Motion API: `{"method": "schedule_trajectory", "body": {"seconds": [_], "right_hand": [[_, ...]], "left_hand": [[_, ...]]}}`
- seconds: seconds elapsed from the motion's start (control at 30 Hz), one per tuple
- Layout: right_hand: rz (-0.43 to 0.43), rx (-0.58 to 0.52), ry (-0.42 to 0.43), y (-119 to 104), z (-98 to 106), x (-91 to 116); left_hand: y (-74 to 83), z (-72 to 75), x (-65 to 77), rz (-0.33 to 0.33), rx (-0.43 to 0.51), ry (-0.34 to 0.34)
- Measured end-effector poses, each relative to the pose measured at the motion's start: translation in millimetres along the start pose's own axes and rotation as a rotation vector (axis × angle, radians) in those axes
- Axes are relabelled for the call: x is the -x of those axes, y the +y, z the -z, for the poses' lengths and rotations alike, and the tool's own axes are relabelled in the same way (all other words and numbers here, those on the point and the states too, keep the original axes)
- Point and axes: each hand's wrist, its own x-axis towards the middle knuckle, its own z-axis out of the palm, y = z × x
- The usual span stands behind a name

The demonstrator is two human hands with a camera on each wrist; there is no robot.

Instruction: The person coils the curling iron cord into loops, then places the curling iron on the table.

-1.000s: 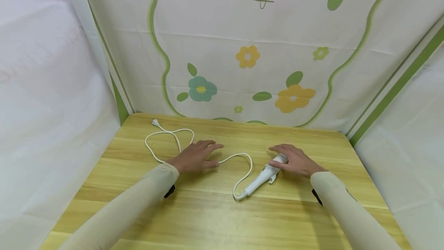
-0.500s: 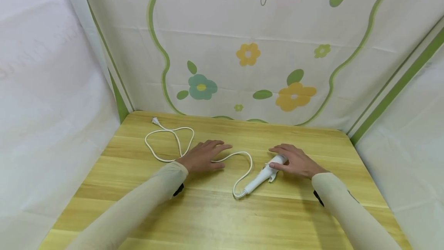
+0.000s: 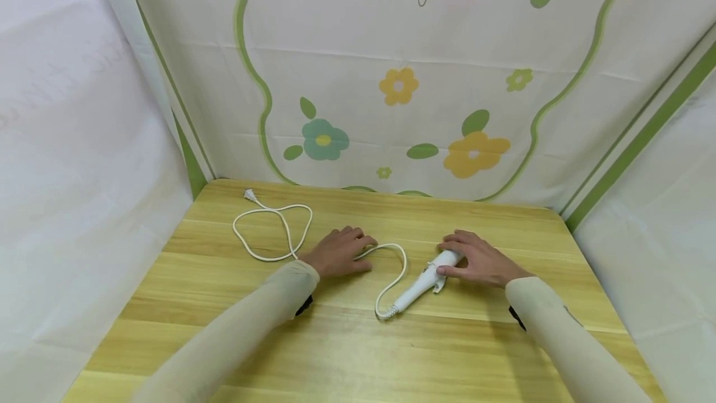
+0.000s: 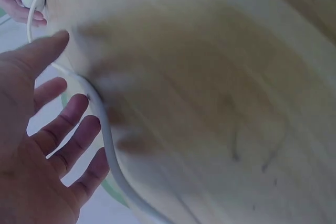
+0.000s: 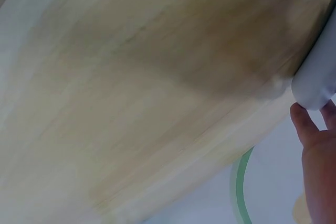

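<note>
A white curling iron lies at a slant on the wooden table, its cord end towards me. My right hand is over its far, thick end, with thumb and fingers on opposite sides. In the right wrist view, a fingertip meets the rounded tip of the iron. Left of it, my left hand is at the white cord, fingers loosely bent and thumb apart. The left wrist view shows the cord running along the fingertips, outside any grip. My left palm hides part of the cord in the head view.
Loose loops of the cord end in a white plug at the table's back left. The wooden table meets a white cloth wall with printed flowers at the back. White cloth also hangs on both sides.
My left hand has moved right along the cord, and its fingers have bent more. The right hand's fingers have drawn in slightly at the iron's end. The iron lies in about the same place.
</note>
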Motion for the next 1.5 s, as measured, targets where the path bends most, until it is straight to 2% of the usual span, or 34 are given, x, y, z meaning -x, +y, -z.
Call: {"method": "schedule_trajectory", "body": {"seconds": [0.3, 0.7, 0.93, 1.17, 1.4, 1.5], "right_hand": [[0.017, 0.009, -0.033, 5.6, 6.0, 1.4], [0.069, 0.014, -0.048, 11.8, 8.3, 2.1], [0.086, 0.002, -0.052, 14.2, 7.2, 2.7], [0.106, 0.019, -0.025, 12.4, 5.6, 3.8], [0.043, -0.01, -0.042, 13.6, 3.7, 8.5], [0.043, -0.033, -0.038, 13.4, 3.7, 11.6]], "left_hand": [[9.2, -3.5, -6.6, 0.05, -0.098, 0.032], [10.0, -9.8, -7.6, 0.058, -0.026, 0.125], [9.4, -9.6, -6.6, 0.075, 0.041, 0.117], [8.2, -5.7, -4.9, 0.059, 0.089, 0.127], [4.2, 2.1, -1.5, 0.094, 0.121, 0.114], [1.9, 7.7, 0.1, 0.116, 0.127, 0.116]]}}
